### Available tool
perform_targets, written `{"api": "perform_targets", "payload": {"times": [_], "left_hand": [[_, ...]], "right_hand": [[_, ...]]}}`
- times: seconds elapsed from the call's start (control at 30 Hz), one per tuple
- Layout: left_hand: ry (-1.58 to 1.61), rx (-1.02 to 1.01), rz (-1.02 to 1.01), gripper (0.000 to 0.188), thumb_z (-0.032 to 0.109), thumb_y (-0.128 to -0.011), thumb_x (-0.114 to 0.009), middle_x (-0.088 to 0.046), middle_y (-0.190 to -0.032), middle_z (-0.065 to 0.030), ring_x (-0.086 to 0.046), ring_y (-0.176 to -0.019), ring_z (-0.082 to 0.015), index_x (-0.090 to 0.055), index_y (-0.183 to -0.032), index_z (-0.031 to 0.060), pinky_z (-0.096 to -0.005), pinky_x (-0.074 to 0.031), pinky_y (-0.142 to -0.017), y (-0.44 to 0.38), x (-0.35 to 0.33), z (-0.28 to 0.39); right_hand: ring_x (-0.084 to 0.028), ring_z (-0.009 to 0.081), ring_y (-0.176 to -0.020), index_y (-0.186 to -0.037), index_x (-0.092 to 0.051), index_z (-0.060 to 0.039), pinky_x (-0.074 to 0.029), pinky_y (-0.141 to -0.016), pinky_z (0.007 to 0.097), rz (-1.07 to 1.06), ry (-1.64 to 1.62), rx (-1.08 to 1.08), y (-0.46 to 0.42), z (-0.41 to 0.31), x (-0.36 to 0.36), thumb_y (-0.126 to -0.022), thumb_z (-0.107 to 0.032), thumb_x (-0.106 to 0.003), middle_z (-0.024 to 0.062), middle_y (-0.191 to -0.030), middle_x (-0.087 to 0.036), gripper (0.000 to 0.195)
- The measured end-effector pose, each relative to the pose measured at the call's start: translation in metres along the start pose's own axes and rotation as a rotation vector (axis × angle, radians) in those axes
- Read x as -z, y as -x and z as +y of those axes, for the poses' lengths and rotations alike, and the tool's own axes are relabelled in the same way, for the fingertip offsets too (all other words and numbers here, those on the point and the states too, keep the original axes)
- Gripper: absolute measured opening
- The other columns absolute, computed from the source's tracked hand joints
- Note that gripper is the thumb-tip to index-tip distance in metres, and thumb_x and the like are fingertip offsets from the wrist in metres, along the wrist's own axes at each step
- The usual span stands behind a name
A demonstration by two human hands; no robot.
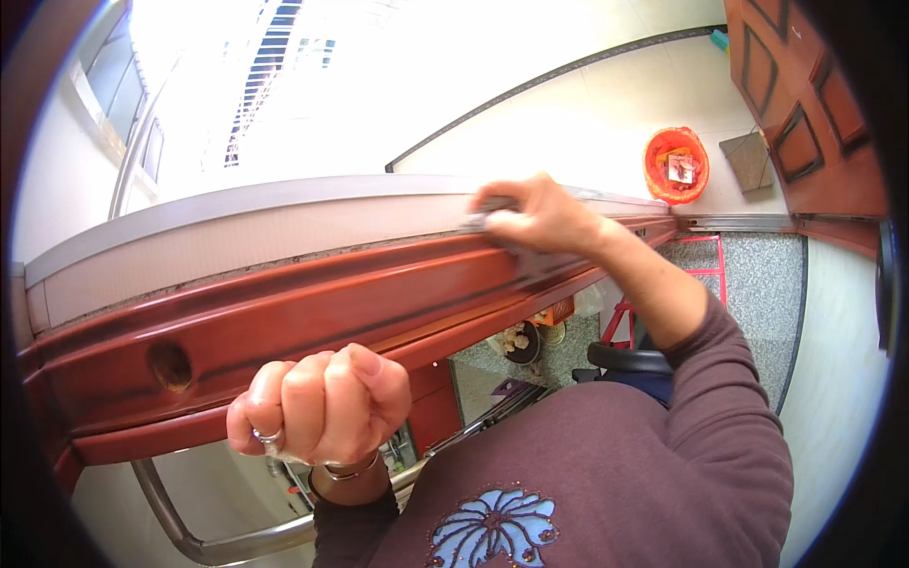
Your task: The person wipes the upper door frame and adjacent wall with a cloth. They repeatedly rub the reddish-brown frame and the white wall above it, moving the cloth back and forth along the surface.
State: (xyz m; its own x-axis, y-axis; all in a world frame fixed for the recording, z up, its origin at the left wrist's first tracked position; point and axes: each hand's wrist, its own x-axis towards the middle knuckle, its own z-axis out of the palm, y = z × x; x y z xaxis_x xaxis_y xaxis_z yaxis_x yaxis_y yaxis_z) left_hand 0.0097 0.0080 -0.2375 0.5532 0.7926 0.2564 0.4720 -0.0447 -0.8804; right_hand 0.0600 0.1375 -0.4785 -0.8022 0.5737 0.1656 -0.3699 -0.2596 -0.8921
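My right hand point(540, 216) is shut on a crumpled grey cloth point(490, 209), blurred by motion. It holds the cloth against the upper edge of a glossy reddish-brown wooden frame point(319, 291), beside a pale strip point(248, 227) with a grey metal edge. Part of the cloth hangs over the frame's face below the hand. My left hand point(323, 408) is a closed fist just in front of the frame's lower edge, with a ring and a bracelet on it; nothing shows between its fingers. A round hole point(170, 366) sits in the frame left of the fist.
An orange-red bin point(676, 165) with waste stands on the floor beyond, near a paneled wooden door point(802, 106). Below me are a pink-red metal frame point(723, 266), a dark bowl point(524, 344) with pale pieces, an orange basket point(559, 312) and a bent metal tube point(213, 552).
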Motion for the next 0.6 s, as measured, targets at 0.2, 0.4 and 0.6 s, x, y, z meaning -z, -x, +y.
{"api": "perform_targets", "payload": {"times": [0.2, 0.4, 0.6], "left_hand": [[-0.019, -0.008, 0.001, 0.026, 0.01, -0.075, -0.056, -0.047, -0.055, -0.0012, -0.048, -0.06, -0.0198, -0.047, -0.051, 0.0099, -0.0325, -0.033, -0.068, -0.018, -0.002, 0.007], [0.001, 0.037, 0.012, 0.021, 0.016, -0.072, -0.057, -0.051, -0.057, 0.0034, -0.049, -0.066, -0.0173, -0.05, -0.052, 0.0158, -0.0333, -0.029, -0.077, -0.004, -0.005, 0.002], [-0.018, 0.064, -0.008, 0.021, 0.015, -0.071, -0.059, -0.049, -0.057, 0.0037, -0.048, -0.064, -0.017, -0.049, -0.052, 0.0156, -0.0333, -0.029, -0.077, 0.0, 0.001, 0.008]], "right_hand": [[-0.063, 0.0272, -0.075, -0.088, -0.065, -0.0061, -0.052, -0.067, 0.0357, 0.232, -0.011, 0.8, -0.016, -0.073, -0.048, -0.073, -0.003, -0.06, 0.0107, -0.083, -0.063, 0.016], [-0.061, 0.0192, -0.081, -0.084, -0.065, -0.0019, -0.051, -0.075, 0.0311, 0.44, 0.221, 0.246, 0.058, 0.08, 0.012, -0.074, 0.003, -0.055, 0.0087, -0.085, -0.061, 0.015], [-0.061, 0.0229, -0.071, -0.082, -0.068, -0.0055, -0.052, -0.067, 0.0356, 0.515, 0.393, 0.401, 0.049, 0.055, -0.005, -0.081, -0.015, -0.064, 0.0114, -0.079, -0.065, 0.01]]}}
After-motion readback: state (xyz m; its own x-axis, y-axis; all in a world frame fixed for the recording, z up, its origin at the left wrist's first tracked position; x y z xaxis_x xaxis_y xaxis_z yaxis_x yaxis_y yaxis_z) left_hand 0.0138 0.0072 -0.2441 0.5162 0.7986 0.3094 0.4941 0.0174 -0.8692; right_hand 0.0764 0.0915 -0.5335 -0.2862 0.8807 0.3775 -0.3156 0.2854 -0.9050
